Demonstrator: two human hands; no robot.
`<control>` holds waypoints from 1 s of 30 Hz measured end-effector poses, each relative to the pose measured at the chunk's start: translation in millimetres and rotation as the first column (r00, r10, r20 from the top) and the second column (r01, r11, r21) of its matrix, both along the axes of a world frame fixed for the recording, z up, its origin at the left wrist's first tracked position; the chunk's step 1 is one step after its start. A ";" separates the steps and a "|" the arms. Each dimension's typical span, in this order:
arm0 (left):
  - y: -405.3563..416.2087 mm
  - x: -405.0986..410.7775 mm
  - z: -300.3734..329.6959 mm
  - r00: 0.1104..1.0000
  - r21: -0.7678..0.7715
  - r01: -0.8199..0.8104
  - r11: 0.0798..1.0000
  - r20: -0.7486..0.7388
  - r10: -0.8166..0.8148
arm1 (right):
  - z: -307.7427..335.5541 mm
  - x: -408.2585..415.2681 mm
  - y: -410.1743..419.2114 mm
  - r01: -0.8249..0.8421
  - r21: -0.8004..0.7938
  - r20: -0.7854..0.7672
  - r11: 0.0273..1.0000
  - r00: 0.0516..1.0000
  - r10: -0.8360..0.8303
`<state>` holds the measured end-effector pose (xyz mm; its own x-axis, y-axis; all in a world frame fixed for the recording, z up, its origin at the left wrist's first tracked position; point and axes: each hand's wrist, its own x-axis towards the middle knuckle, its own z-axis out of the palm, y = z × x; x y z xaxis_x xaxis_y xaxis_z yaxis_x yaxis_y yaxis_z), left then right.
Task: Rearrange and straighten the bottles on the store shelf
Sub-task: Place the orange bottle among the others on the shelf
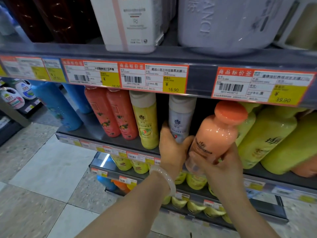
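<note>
A peach-orange bottle [216, 134] with an orange cap is tilted at the shelf's front edge. My right hand [223, 167] grips its lower part. My left hand [173, 145], a pale bangle on its wrist, is curled round the base of a white bottle [181, 117] with a beige cap. Left of that stands a yellow bottle [147, 121], then two red bottles [111, 112]. Big yellow-green bottles [267, 136] lean on the right. All stand on the grey shelf [120, 141].
The price-tag rail [154, 78] of the upper shelf hangs just above the bottle caps. Blue bottles [58, 105] stand at the shelf's left end. Lower shelves [171, 191] hold yellow and orange bottles. A tiled floor [42, 169] lies to the left.
</note>
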<state>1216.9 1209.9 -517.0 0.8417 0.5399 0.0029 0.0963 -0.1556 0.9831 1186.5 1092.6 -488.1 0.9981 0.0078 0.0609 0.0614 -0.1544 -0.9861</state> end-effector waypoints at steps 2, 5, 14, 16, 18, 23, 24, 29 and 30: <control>-3.3 -15.3 -5.3 0.998 0.050 -0.042 0.998 0.057 0.039 | 1.2 0.2 -0.2 0.009 -0.006 -0.007 1.000 1.000 -0.009; -15.8 -56.9 -9.3 0.995 0.131 0.011 0.991 0.095 -0.023 | 2.8 -2.7 -1.0 0.021 -0.014 -0.032 1.000 0.999 -0.022; -39.8 -83.2 10.0 0.941 0.051 0.339 0.939 -0.028 -0.338 | 14.1 -30.6 3.9 -0.036 -0.181 -0.061 0.983 0.998 0.025; -38.4 -86.6 10.8 0.944 0.004 0.330 0.944 -0.018 -0.329 | 19.6 -32.3 -11.9 -0.142 -0.168 -0.093 0.976 0.987 0.128; -43.7 -90.0 11.9 0.922 -0.139 0.387 0.911 0.037 -0.386 | 25.5 -32.8 -32.9 -0.216 -0.115 -0.133 0.969 0.971 0.201; -87.1 -98.6 21.2 0.857 -0.252 0.508 0.824 0.049 -0.513 | 35.2 -45.8 -87.0 -0.220 -0.068 -0.158 0.973 0.965 0.207; -99.0 -99.8 21.0 0.839 -0.244 0.534 0.810 0.035 -0.543 | 36.1 -49.6 -99.5 -0.204 -0.071 -0.170 0.976 0.967 0.189; -185.1 -105.0 14.8 0.764 -0.231 0.627 0.744 -0.005 -0.646 | 32.6 -70.5 -186.6 -0.075 -0.049 -0.153 0.996 0.986 0.067; -203.0 -105.9 13.1 0.759 -0.230 0.632 0.740 -0.011 -0.651 | 31.1 -73.4 -202.8 -0.048 -0.043 -0.153 0.998 0.987 0.041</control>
